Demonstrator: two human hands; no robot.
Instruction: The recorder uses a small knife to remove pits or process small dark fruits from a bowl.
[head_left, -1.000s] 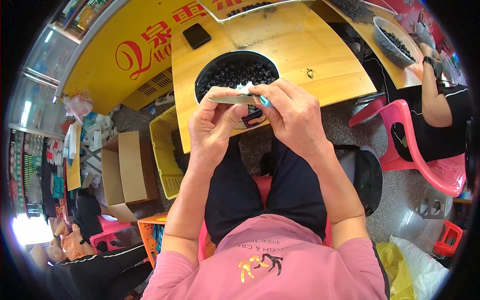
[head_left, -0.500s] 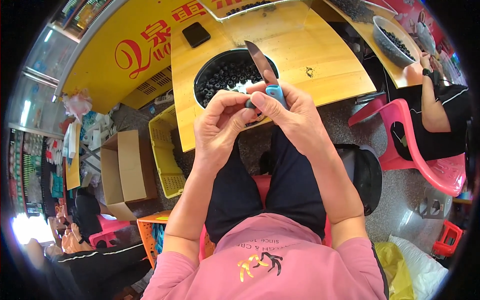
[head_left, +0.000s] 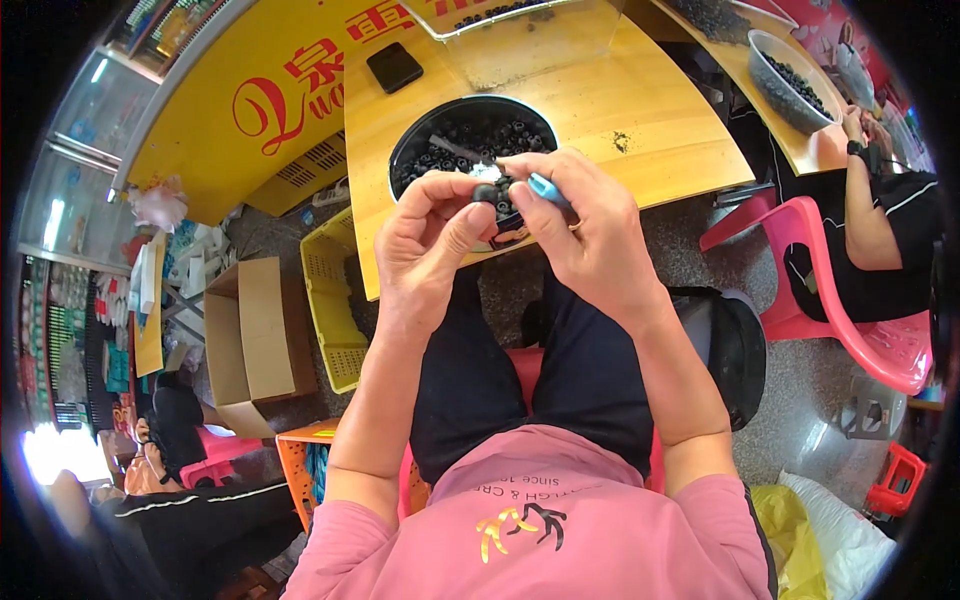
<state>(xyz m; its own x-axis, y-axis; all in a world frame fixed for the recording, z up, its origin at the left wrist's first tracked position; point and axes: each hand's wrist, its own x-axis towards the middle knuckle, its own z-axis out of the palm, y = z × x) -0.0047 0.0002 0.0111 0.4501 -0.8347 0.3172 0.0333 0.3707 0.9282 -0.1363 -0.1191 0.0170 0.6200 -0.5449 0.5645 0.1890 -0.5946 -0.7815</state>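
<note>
Above one black bowl (head_left: 468,106) | left hand (head_left: 428,232): grip pinching one dark piece (head_left: 484,192) | right hand (head_left: 588,222): grip round one blue-handled knife (head_left: 547,190)

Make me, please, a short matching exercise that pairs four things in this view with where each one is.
Things:
1. blue-handled knife
2. small dark round piece
3. black phone
4. cardboard box

Places:
A. flat on the wooden table
B. just left of the yellow crate
C. in the right hand
D. pinched between thumb and finger of the left hand

Pairs: 1-C, 2-D, 3-A, 4-B
</note>
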